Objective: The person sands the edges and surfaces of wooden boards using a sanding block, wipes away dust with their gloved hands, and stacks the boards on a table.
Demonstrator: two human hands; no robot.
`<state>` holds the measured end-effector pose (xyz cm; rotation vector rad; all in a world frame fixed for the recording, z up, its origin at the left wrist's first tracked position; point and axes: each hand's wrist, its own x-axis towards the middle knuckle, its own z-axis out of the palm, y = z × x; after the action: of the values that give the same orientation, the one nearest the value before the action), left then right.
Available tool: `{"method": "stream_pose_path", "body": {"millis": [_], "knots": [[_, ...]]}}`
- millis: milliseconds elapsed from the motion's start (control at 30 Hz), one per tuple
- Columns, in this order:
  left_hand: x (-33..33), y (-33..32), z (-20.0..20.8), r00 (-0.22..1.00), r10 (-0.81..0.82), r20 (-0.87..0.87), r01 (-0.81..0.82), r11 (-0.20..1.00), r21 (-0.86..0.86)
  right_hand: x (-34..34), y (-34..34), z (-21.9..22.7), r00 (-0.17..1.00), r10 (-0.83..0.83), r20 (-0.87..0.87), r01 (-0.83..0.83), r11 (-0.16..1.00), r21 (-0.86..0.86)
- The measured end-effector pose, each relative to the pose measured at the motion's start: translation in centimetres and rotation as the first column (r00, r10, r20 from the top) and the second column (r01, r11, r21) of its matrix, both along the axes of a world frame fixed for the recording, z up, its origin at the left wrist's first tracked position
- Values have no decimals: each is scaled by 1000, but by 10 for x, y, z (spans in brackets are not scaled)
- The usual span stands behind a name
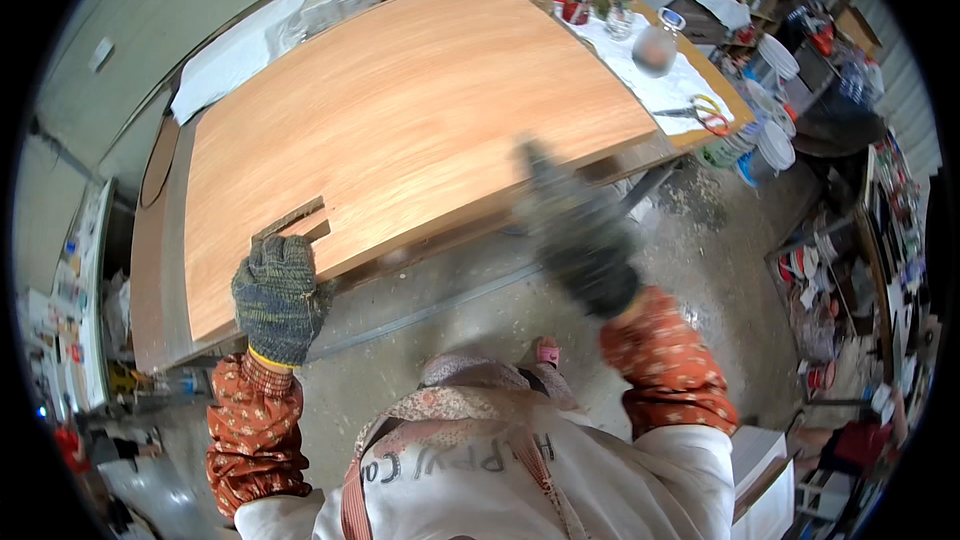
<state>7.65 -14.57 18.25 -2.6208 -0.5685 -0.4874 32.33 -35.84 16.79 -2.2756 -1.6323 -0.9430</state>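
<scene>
A large light-brown wooden panel (420,90) lies flat on the worktable, its near edge facing me. Close to its near left corner is a narrow dark-edged cutout (290,217). My left hand (278,290), in a dark grey-green knitted glove with a yellow cuff, is closed at the panel's edge beside this cutout, fingers curled over the wood. My right hand (580,235), in a matching glove, is off the panel's near edge to the right. Motion smears its fingers, so I cannot tell whether it holds anything.
Scissors (700,113) with red and yellow handles lie on a white sheet at the table's right end. A clear jar (658,43) and several bottles stand farther back. White buckets (775,145) and cluttered shelves line the right side. Wrapped bundles (340,2) lie behind the panel.
</scene>
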Motion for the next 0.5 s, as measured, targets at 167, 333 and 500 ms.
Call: {"method": "stream_pose_path", "body": {"millis": [167,333,500], "knots": [[-4,5,-4,999,8,-40,-11,999,-52,-86,53,-2,961,276,20,-277,957,83],[-10,12,-8,1000,-9,-21,9,1000,3,28,-1,-8,990,54,-131,-48,998,51],[-13,17,-11,999,29,-20,-28,999,39,78,-44,5,874,-94,-477,201,963,178]]}}
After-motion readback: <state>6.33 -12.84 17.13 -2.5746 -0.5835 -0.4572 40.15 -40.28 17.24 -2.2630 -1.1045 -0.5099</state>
